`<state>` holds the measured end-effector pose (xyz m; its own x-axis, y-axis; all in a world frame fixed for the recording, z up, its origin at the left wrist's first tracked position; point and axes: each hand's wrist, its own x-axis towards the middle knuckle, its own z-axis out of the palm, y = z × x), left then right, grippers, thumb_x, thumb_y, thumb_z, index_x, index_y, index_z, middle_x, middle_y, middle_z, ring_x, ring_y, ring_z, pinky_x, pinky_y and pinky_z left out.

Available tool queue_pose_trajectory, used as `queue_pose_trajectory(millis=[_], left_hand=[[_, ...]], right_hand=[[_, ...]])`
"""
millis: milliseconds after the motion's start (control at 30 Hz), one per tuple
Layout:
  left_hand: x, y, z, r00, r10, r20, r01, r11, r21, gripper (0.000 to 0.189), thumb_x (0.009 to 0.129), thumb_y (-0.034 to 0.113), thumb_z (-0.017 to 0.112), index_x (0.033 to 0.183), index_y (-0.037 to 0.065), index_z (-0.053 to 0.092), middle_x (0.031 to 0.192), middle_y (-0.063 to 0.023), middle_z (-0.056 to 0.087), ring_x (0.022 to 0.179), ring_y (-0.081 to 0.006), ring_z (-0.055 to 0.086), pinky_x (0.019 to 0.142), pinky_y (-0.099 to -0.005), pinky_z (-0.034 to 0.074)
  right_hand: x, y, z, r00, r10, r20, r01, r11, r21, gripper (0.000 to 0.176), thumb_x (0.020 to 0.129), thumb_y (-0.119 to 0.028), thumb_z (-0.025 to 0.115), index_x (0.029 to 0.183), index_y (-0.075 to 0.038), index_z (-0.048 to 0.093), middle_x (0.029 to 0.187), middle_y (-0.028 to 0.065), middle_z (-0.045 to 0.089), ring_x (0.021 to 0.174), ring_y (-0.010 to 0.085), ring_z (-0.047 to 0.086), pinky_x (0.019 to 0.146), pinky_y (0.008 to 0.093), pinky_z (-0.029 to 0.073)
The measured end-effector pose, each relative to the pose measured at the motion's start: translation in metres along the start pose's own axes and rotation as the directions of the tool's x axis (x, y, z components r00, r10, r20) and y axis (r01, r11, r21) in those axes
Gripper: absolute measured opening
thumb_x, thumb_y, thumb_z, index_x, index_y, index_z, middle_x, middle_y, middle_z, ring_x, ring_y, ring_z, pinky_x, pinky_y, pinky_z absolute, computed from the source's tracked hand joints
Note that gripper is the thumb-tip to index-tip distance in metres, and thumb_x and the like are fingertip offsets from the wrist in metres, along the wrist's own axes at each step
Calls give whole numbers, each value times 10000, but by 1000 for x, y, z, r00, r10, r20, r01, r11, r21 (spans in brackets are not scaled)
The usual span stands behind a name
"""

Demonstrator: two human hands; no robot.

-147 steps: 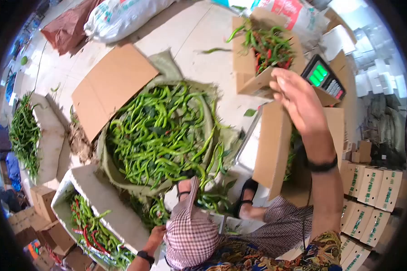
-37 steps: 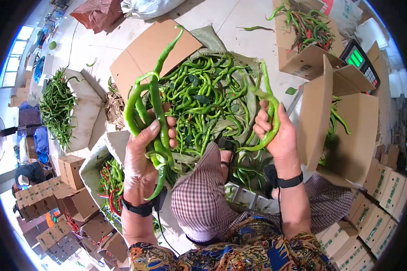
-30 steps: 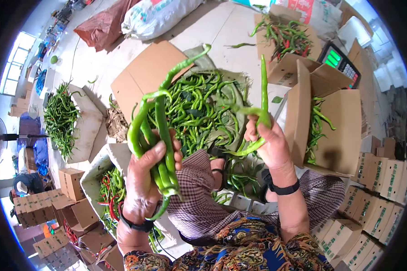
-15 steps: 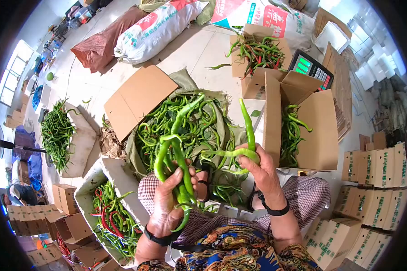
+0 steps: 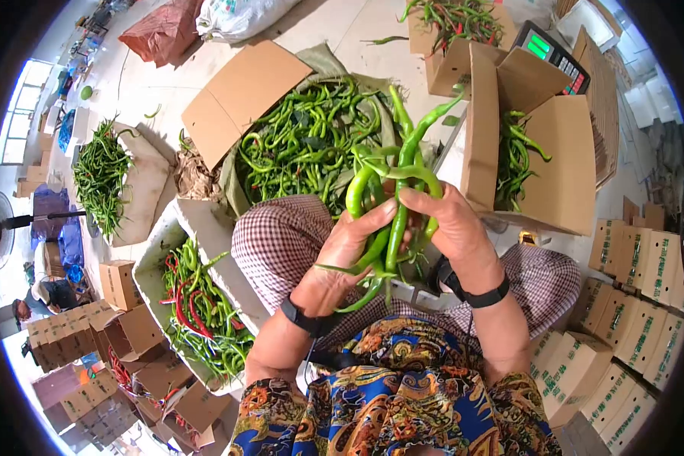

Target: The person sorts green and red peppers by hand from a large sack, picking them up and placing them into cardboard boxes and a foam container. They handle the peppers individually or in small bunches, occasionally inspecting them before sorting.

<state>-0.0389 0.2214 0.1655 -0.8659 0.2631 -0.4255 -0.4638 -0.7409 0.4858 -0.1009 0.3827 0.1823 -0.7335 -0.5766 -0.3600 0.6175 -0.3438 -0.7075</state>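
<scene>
Several curved green peppers (image 5: 410, 150) sit bunched between the left hand (image 5: 343, 249) and the right hand (image 5: 456, 224), both closed around them over the checked trousers (image 5: 277, 239), and a slack grip could drop one while squeezing their crossed bends could snap another.

Looks like a produce-pkg wkshp: stacked ctns (image 5: 637, 258), digi scale (image 5: 553, 58), bin (image 5: 205, 226) w/ chilies (image 5: 205, 313).
</scene>
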Motion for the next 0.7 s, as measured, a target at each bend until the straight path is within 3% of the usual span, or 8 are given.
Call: queue_pose_trajectory(millis=[67, 133, 167, 200, 300, 467, 633, 700], left_hand=[[2, 0, 0, 999, 23, -24, -21, 997, 71, 329, 897, 237, 663, 1125, 19, 569, 895, -105, 646, 771, -204, 651, 706, -334, 565], [4, -3, 4, 993, 62, -99, -59, 998, 34, 322, 894, 203, 664, 1132, 11, 561, 922, -116, 648, 810, -206, 656, 731, -336, 570], [10, -8, -11, 996, 77, -46, -78, 997, -12, 316, 904, 169, 646, 1151, -8, 560, 893, -94, 647, 750, -177, 644, 698, -277, 547], [22, -11, -32, 991, 75, 114, -63, 993, -101, 307, 894, 127, 642, 1151, -18, 556, 939, -112, 654, 806, -201, 656, 730, -287, 554], [14, -1, -23, 990, 118, -74, -133, 957, -259, 319, 875, 49, 618, 1180, -10, 544, 1018, -137, 643, 896, -227, 655, 729, -302, 566], [15, -2, -26, 979, 132, -155, -163, 965, -208, 331, 924, 76, 563, 1245, 14, 506, 884, -44, 568, 690, -128, 543, 620, -254, 507], [15, 0, -36, 969, 201, -142, -229, 948, -221, 282, 924, 116, 588, 1188, 42, 522, 860, -33, 555, 674, -97, 523, 588, -247, 474], [16, 0, -34, 957, 241, -161, -262, 956, -132, 305, 903, 105, 609, 1182, 25, 516, 843, -34, 544, 670, -100, 519, 587, -237, 469]], right_hand=[[2, -2, -3, 995, 84, 49, -83, 996, -32, 284, 847, -196, 711, 1080, -43, 656, 888, 11, 675, 776, 83, 624, 669, 242, 517], [8, 9, -1, 991, -32, -127, 42, 996, 74, 252, 859, -170, 692, 1069, -35, 654, 914, 42, 674, 779, 122, 635, 661, 277, 535], [9, 9, -14, 999, -12, -31, 17, 983, 182, 239, 874, -140, 666, 1079, -20, 635, 945, 79, 670, 793, 176, 647, 695, 313, 553], [3, 0, -14, 996, -79, -41, 86, 975, 207, 234, 888, -152, 645, 1071, -10, 607, 997, 137, 659, 847, 216, 644, 800, 353, 540], [0, -9, -35, 992, -68, -109, 89, 976, 199, 218, 911, -181, 634, 1052, -20, 595, 997, 144, 652, 881, 214, 640, 789, 349, 545], [-10, -22, -33, 970, -139, -202, 188, 951, 247, 206, 929, -172, 621, 1048, -10, 575, 1024, 162, 657, 873, 226, 666, 765, 333, 563], [-20, -20, -34, 960, -171, -220, 204, 969, 137, 281, 932, -199, 618, 1129, -2, 578, 1059, 157, 659, 922, 228, 662, 798, 334, 545], [-30, -15, -35, 967, -164, -193, 144, 983, -112, 348, 935, -224, 612, 1189, 9, 572, 1080, 135, 660, 965, 207, 649, 830, 339, 514]])
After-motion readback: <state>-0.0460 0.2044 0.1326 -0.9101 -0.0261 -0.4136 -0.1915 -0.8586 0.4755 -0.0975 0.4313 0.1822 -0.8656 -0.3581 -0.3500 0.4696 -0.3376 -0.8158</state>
